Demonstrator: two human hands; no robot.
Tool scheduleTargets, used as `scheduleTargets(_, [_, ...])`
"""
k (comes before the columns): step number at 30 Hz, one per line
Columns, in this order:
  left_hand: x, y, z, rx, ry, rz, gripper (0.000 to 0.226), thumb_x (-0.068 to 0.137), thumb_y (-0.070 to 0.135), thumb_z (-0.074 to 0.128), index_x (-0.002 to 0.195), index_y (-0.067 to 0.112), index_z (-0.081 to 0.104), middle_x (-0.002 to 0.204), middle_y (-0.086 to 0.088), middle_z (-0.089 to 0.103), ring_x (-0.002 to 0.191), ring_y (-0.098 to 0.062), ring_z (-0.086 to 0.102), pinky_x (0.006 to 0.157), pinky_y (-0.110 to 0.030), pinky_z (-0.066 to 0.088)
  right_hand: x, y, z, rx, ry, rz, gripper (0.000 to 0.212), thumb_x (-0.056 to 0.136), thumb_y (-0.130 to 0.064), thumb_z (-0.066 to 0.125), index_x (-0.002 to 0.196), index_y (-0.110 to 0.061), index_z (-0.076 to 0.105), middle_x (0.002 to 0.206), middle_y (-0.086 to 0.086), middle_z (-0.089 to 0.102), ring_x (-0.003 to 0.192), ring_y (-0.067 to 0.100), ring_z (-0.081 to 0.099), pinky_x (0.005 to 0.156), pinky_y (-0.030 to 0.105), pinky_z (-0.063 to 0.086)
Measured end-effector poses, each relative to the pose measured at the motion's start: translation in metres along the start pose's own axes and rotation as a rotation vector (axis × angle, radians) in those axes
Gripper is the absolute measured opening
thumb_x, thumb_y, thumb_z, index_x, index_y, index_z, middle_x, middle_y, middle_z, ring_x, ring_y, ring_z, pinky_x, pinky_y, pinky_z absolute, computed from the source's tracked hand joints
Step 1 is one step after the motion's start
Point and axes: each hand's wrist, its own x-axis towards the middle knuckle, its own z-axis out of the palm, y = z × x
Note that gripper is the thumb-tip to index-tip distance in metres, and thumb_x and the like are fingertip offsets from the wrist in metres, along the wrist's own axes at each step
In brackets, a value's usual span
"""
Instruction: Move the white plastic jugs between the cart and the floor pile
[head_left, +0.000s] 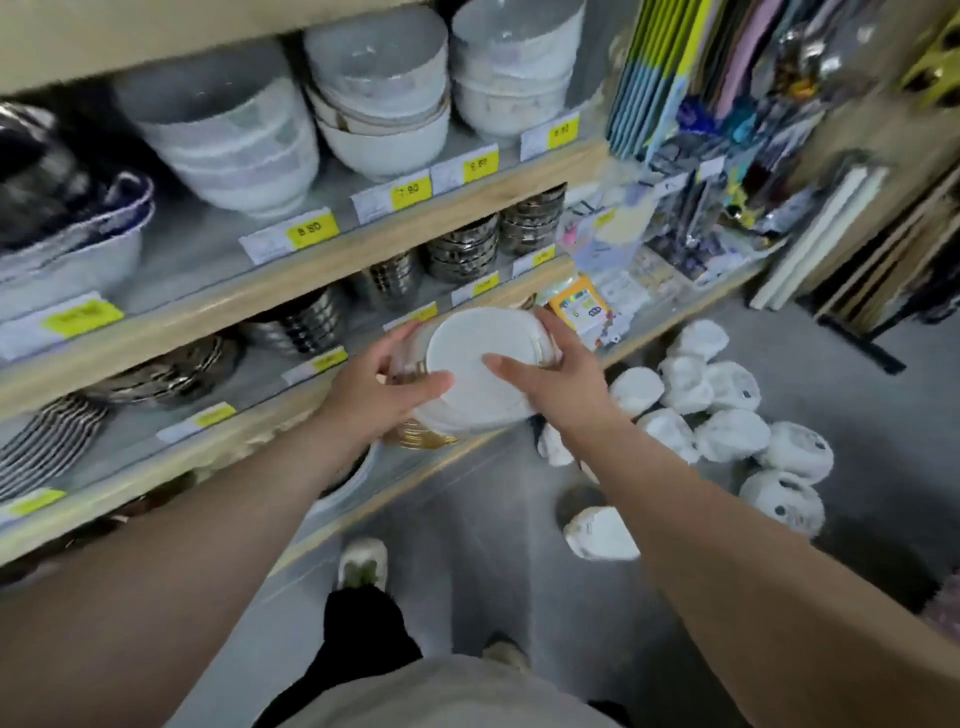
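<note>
Both my hands hold a stack of white bowls (480, 364) wrapped in white foam, in front of the low shelf. My left hand (387, 387) grips its left side, thumb across the white top. My right hand (553, 366) grips the right side, thumb on top and fingers curled round the far edge. Gold-rimmed bowls (423, 436) sit on the shelf just under the stack.
Wooden shelves (322, 265) carry stacked white bowls (228, 140), metal bowls (462, 252) and striped plates (47, 441), with yellow price tags. Several foam-wrapped bowls (727, 410) lie on the grey floor to the right. Hanging packets (691, 119) fill the upper right. My shoe (362, 566) is below.
</note>
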Motion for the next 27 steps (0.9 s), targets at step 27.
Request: scheduleTargets(27, [-0.568,-0.175,-0.335,-0.369,1.385,-0.097,0.069,0.069,0.024,0.087,0.132,0.029,0.058,0.119,0.008,0.066,0.099,-0.006,0.066,0.075,-0.017,0.053,-0.411,-0.048,0.533,-0.212,-1.232,-0.369,0.079,0.069,-0.029,0.086,0.139,-0.029,0.05,0.126,-0.018,0.048,0.121,0.004,0.048,0.104,0.027,0.042])
